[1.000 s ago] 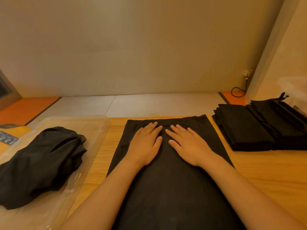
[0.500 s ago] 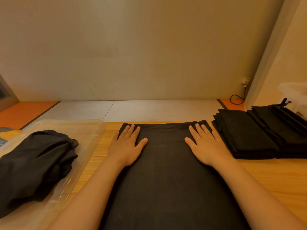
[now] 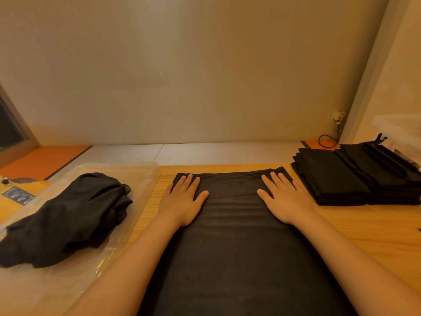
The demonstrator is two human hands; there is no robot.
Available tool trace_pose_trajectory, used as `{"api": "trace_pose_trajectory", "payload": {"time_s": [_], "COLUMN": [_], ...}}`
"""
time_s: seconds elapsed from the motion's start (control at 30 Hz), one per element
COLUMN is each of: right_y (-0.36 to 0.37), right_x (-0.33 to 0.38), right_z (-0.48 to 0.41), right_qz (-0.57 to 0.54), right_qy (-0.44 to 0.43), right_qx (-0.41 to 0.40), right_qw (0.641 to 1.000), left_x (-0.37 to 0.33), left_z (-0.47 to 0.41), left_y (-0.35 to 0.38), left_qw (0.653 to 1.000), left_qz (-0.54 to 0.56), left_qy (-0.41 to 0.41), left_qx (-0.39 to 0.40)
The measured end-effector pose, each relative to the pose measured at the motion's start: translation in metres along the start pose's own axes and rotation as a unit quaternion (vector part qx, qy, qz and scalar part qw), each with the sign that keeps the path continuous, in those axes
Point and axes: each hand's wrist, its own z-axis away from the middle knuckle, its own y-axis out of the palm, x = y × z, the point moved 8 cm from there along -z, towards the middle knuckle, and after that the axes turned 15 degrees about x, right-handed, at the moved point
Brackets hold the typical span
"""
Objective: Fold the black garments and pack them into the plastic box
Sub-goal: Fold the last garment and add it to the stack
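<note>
A black garment (image 3: 234,236) lies flat on the wooden table (image 3: 369,226) in front of me. My left hand (image 3: 184,201) presses flat on its far left corner, fingers straight. My right hand (image 3: 284,199) presses flat on its far right corner, fingers straight too. A crumpled heap of black garments (image 3: 66,217) lies on a clear plastic lid or tray (image 3: 145,176) to the left. Two stacks of folded black garments (image 3: 355,176) stand at the right. A clear plastic box (image 3: 398,131) shows behind them at the far right edge.
A wall runs close behind the table. A black cable (image 3: 328,140) hangs from a socket at the back right. A small dark label (image 3: 18,195) and a knob (image 3: 4,180) sit at the left edge.
Both hands slid apart from the middle of the garment to its far corners, smoothing it. The view tilted down a little.
</note>
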Motion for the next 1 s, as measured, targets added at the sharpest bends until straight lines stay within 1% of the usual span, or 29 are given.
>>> {"api": "trace_pose_trajectory", "payload": {"time_s": [0.1, 0.17, 0.23, 0.27, 0.33, 0.4, 0.47, 0.57, 0.73, 0.83, 0.9, 1.0], "right_y": [0.000, -0.004, -0.015, -0.019, -0.021, -0.011, -0.003, -0.006, -0.017, -0.020, -0.025, -0.038], "right_x": [-0.001, -0.005, -0.004, 0.004, 0.034, 0.070, 0.086, 0.072, 0.010, -0.012, -0.014, -0.003], "right_z": [-0.005, -0.011, -0.019, -0.023, -0.030, -0.036, -0.043, -0.054, -0.070, -0.073, -0.067, -0.047], "right_qz": [0.001, -0.012, -0.027, -0.027, -0.021, 0.008, 0.023, 0.023, 0.022, 0.010, -0.002, 0.010], "right_qy": [-0.006, 0.005, 0.019, 0.011, -0.047, -0.117, -0.145, -0.127, -0.035, 0.002, 0.007, -0.032], "right_qx": [0.027, 0.036, 0.007, -0.010, -0.009, 0.016, 0.029, 0.033, 0.038, 0.044, 0.032, -0.018], "right_qw": [1.000, 0.999, 0.999, 1.000, 0.999, 0.993, 0.989, 0.991, 0.998, 0.999, 0.999, 0.999], "left_x": [0.002, 0.007, 0.008, 0.003, -0.019, -0.044, -0.051, -0.035, 0.001, 0.010, 0.012, 0.008], "left_z": [-0.004, -0.008, -0.013, -0.016, -0.022, -0.030, -0.039, -0.051, -0.058, -0.062, -0.061, -0.044], "left_y": [-0.001, -0.007, -0.016, -0.020, -0.022, -0.015, -0.010, -0.011, -0.016, -0.017, -0.020, -0.027], "left_qw": [1.000, 0.999, 0.999, 1.000, 1.000, 0.997, 0.995, 0.996, 0.999, 1.000, 0.999, 0.999], "left_qz": [0.001, 0.006, 0.016, 0.015, 0.001, -0.020, -0.015, -0.006, -0.007, 0.007, 0.025, 0.012], "left_qy": [-0.001, -0.018, -0.031, -0.024, 0.025, 0.079, 0.099, 0.085, 0.035, 0.009, -0.003, 0.011], "left_qx": [0.025, 0.033, 0.012, -0.004, -0.017, -0.005, 0.005, 0.006, 0.011, 0.028, 0.037, 0.028]}}
